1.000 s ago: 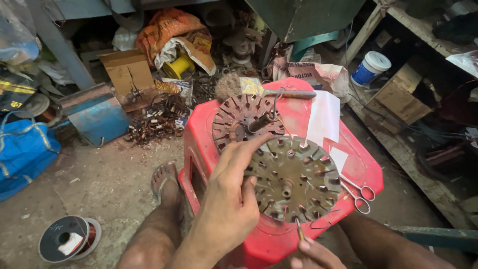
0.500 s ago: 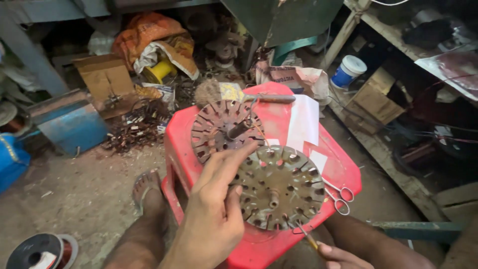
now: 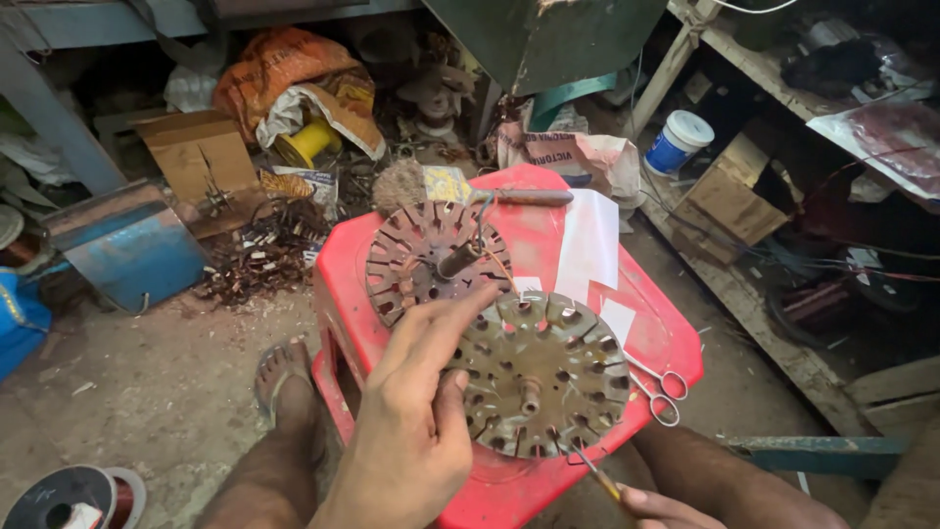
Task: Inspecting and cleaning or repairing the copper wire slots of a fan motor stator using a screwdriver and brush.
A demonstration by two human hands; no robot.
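While the left hand point(image 3: 416, 431) lies spread over the left edge of a round, slotted metal stator disc point(image 3: 543, 372), fingers stretched out and the thumb pressed to the disc's rim, the disc itself rests flat at the centre of the frame on a red plastic stool point(image 3: 548, 235). At the bottom edge, right of centre, the right hand point(image 3: 666, 509) is only partly in view, its fingers pinched around a thin tool with a yellowish handle point(image 3: 592, 470) whose tip touches the lower rim of the disc. A second, rustier stator disc point(image 3: 426, 260) with a short shaft standing out of it lies just beside the first, toward the upper left of the stool, the two rims touching or nearly so. Small scissors point(image 3: 656, 387) lie on the stool's right side, just beside the front disc. White paper strips point(image 3: 587, 240) lie toward the stool's far side, and a screwdriver with a dark handle point(image 3: 524, 196) rests along its back edge. Lower left of the frame, a spool of copper wire point(image 3: 78, 495) sits on the dusty floor, and a sandalled foot point(image 3: 279, 377) is planted just left of the stool. A white and blue tub point(image 3: 679, 140) stands in the upper right, well apart from the hands
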